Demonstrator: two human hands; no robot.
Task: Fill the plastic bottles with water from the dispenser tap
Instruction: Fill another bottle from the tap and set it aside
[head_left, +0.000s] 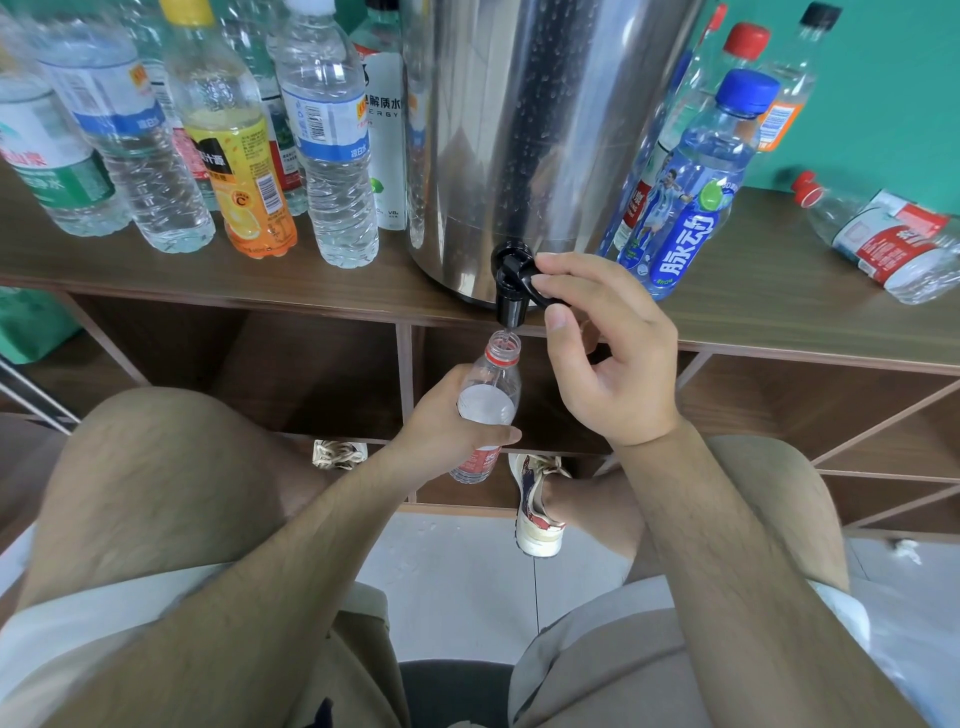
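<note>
A steel water dispenser (524, 119) stands on a wooden shelf top (322, 280). Its black tap (511, 288) juts over the shelf's front edge. My right hand (597, 353) pinches the tap's lever between thumb and forefinger. My left hand (452, 431) grips a clear bottle with a red label and red neck ring (491, 395), uncapped, upright with its mouth right under the spout. A thin stream of water runs into it, and the water stands high in the bottle.
Several capped bottles (327, 140) stand left of the dispenser. A blue bottle (691, 197) and others stand to its right, and one red-capped bottle (888, 239) lies on its side. Open cubbies sit under the shelf top. My knees and shoes are below.
</note>
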